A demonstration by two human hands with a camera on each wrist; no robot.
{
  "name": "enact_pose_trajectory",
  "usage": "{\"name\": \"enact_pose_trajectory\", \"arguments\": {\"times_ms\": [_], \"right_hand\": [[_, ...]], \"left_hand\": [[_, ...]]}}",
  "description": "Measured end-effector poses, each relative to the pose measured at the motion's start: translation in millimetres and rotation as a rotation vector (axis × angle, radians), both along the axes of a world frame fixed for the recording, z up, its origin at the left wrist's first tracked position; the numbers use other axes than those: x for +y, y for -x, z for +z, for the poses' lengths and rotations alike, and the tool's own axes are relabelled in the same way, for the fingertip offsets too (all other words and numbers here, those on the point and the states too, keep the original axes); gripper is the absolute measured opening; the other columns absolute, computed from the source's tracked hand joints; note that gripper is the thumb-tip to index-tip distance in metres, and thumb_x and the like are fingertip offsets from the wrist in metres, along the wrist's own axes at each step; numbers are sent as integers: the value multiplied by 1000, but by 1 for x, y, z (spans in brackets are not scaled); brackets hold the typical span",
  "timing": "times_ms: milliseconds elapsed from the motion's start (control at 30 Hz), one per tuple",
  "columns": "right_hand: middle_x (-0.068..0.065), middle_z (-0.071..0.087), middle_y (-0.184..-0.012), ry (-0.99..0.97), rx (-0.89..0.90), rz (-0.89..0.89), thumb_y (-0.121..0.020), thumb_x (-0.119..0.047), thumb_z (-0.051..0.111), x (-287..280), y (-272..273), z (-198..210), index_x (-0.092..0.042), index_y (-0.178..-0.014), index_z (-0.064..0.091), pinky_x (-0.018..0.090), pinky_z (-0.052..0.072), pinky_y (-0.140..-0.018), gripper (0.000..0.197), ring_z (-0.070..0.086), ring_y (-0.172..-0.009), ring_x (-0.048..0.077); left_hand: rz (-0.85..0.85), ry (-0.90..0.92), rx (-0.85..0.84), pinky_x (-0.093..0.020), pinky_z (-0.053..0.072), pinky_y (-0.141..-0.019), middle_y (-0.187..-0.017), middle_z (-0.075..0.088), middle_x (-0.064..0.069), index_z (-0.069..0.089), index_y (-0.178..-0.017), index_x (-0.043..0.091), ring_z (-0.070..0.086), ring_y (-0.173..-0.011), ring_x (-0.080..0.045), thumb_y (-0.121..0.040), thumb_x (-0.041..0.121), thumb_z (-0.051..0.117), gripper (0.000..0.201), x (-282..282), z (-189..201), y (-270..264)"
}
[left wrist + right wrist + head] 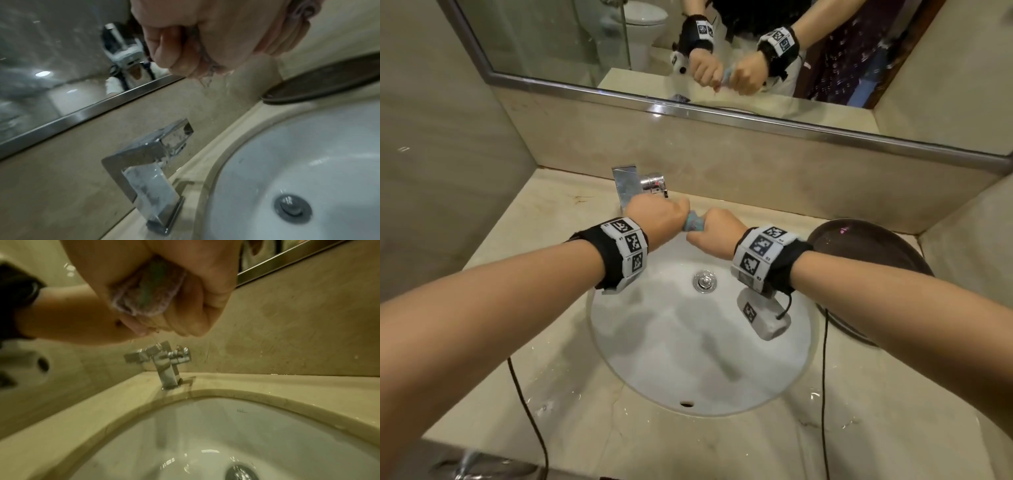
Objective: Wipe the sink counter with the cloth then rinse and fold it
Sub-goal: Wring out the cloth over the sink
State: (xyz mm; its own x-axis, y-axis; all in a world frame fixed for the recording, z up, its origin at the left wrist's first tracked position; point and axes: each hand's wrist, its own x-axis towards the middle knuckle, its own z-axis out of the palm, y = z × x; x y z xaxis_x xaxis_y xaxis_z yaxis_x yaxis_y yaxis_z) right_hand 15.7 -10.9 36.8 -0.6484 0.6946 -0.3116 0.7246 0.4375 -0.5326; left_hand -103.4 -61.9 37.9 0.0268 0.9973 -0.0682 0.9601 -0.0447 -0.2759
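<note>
- Here, over the back of the white sink (698, 342), both fists meet knuckle to knuckle with the cloth (693, 223) bunched between them.
- The left hand (654, 219) is curled tight round one end of the cloth; in the left wrist view its fingers (174, 53) are folded into the palm, with frayed wet threads of cloth (207, 76) poking out below them.
- The right hand (714, 234) is likewise clenched round the other end; the right wrist view shows a grey-purple wad of cloth (144, 293) squeezed inside its fist, green streaks in the weave.
- Only a short blue-patterned stretch of cloth shows between the two fists in the head view; the rest is hidden inside the hands.
- A thin dribble of water falls from below the fists in the right wrist view.
- The chrome tap (635, 186) stands on the bench (544, 219) just behind the left hand, apart from it.
- The drain plug (703, 281) sits in the bowl's middle, nearer the person than the hands.
- A dark round dish (859, 240) lies on the bench to the right of the sink, partly under the right forearm.
- The mirror (722, 51) above reflects both clenched hands and the cloth.
</note>
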Motion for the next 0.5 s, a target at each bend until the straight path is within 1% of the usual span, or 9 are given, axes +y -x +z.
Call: {"name": "enact_pose_trajectory", "arguments": {"times_ms": [67, 100, 133, 200, 267, 333, 400, 433, 500], "right_hand": [[4, 44, -58, -20, -49, 5, -85, -24, 51, -3, -4, -9, -17, -53, 36, 28, 35, -57, 36, 48, -66, 27], [3, 44, -59, -24, -59, 0, -85, -25, 51, -3, -5, -12, -17, -53, 37, 28, 36, -58, 35, 49, -67, 28], [3, 44, -58, -37, -61, -2, -85, -25, 51, -2, -5, -13, -17, -53, 37, 26, 35, -55, 36, 48, -66, 28], [2, 42, -55, -66, -60, 9, -86, -24, 50, 1, -4, -12, -15, -52, 39, 27, 31, -51, 37, 47, -66, 29], [4, 47, -60, -95, -63, 44, -87, -29, 52, 4, -2, -11, -12, -58, 45, 27, 34, -57, 34, 50, -70, 28], [5, 56, -72, -106, -50, 80, -85, -41, 57, 7, 0, -13, -15, -72, 53, 28, 39, -63, 29, 53, -73, 26], [6, 61, -84, -76, -25, 103, -82, -47, 61, 10, 2, -14, -16, -86, 57, 28, 41, -68, 32, 53, -76, 23], [8, 63, -91, -60, -14, 121, -81, -46, 63, 10, 3, -14, -13, -94, 58, 28, 41, -69, 36, 54, -79, 22], [12, 65, -103, -54, 21, 169, -83, -37, 64, 9, 6, -14, -8, -107, 58, 27, 39, -72, 39, 56, -87, 25]], "left_hand": [[-43, 44, 51, -29, 31, -52, -97, 66, -12, 48, -106, 1, 65, -85, -31, -97, 12, 30, 23, -2, -4, -2], [-49, 60, 68, -27, 28, -49, -97, 66, -12, 48, -106, 0, 65, -85, -30, -96, 10, 31, 22, -2, -5, -3], [-45, 68, 75, -27, 28, -49, -97, 66, -11, 47, -106, 0, 65, -85, -30, -96, 9, 31, 21, -1, -5, -4], [-17, 60, 75, -31, 34, -56, -98, 66, -12, 47, -106, 1, 65, -86, -30, -96, 8, 32, 20, 0, -4, -4], [32, 36, 42, -32, 36, -59, -100, 66, -11, 47, -107, 4, 65, -87, -31, -95, 12, 35, 19, 0, -6, -2], [104, 17, -79, -32, 37, -60, -102, 65, -10, 46, -110, 8, 64, -89, -30, -94, 22, 40, 23, -3, -10, 2], [177, -9, -241, -31, 38, -61, -103, 64, -9, 43, -112, 11, 62, -89, -30, -90, 30, 48, 29, -8, -14, 11], [215, -7, -322, -31, 39, -62, -103, 64, -8, 42, -113, 12, 62, -88, -29, -87, 31, 53, 33, -12, -15, 15], [294, 19, -482, -31, 41, -64, -100, 61, -4, 40, -114, 14, 58, -83, -26, -83, 28, 60, 39, -21, -15, 25]]}}
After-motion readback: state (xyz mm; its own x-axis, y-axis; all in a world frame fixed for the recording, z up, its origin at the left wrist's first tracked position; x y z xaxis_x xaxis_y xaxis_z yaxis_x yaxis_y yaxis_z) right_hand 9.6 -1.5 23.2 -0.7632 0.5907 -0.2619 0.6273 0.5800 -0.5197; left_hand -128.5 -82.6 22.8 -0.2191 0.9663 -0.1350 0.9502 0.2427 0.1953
